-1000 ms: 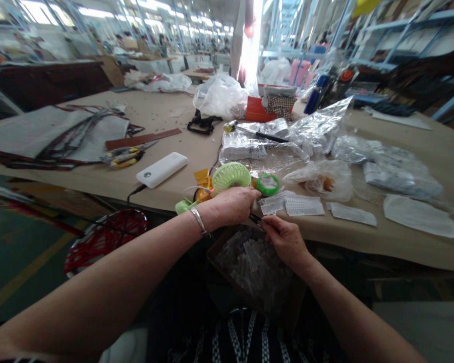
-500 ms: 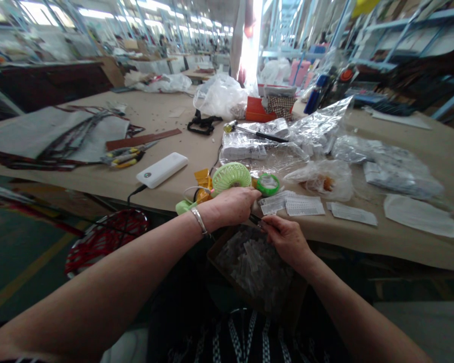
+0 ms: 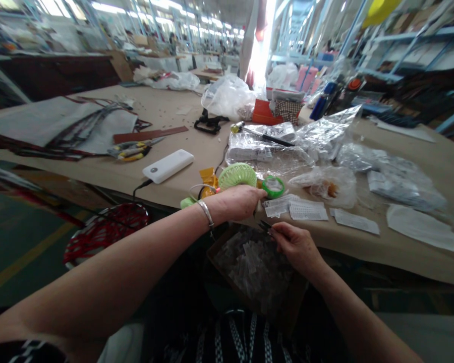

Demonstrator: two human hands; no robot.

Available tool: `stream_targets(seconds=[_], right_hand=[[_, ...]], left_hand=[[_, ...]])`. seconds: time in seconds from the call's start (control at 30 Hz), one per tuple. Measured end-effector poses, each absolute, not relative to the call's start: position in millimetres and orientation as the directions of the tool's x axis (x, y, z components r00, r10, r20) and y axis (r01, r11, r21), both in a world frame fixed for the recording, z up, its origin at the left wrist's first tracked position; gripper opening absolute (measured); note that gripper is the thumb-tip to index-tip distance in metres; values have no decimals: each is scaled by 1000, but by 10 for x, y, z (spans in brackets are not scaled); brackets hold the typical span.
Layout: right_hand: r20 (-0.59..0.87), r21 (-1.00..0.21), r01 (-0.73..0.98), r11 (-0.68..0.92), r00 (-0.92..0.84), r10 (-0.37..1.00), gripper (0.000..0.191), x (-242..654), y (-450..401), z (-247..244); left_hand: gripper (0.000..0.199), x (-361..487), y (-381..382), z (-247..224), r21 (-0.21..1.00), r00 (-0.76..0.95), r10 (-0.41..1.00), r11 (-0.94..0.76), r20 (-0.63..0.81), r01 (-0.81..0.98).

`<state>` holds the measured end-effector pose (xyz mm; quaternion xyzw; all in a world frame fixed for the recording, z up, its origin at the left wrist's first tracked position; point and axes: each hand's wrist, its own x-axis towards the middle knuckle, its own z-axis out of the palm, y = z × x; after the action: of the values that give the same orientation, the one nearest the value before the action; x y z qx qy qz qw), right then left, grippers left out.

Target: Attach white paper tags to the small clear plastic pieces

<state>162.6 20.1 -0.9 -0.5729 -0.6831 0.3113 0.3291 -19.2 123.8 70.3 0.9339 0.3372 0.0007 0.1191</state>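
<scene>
The fingertips of the left hand (image 3: pixel 244 201) are turned out of sight, so what they may pinch cannot be told; the hand also covers the lower part of the green fan (image 3: pixel 237 175); the dark tool (image 3: pixel 265 225) shows only its tips, the rest hidden in the right hand (image 3: pixel 297 246), its kind too small to tell. Print on the white slips (image 3: pixel 308 210) is too small to read; the pale pieces (image 3: pixel 255 262) below blur in shadow; the top edge crops a yellow object (image 3: pixel 380 11).
</scene>
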Motion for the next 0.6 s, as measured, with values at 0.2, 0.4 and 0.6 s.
stream_targets(seconds=[0.2, 0.4, 0.6], right_hand=[[78, -797, 587, 144, -137, 988, 20, 1576, 251, -4], [78, -789, 595, 153, -149, 986, 22, 1571, 309, 88], [40, -743, 653, 147, -176, 984, 26, 1551, 362, 162]], left_hand=[[48, -163, 1186, 857, 203, 739, 658, -711, -145, 674], [31, -191, 1162, 829, 229, 758, 647, -729, -74, 645], [28, -194, 1158, 826, 259, 770, 636, -736, -49, 625]])
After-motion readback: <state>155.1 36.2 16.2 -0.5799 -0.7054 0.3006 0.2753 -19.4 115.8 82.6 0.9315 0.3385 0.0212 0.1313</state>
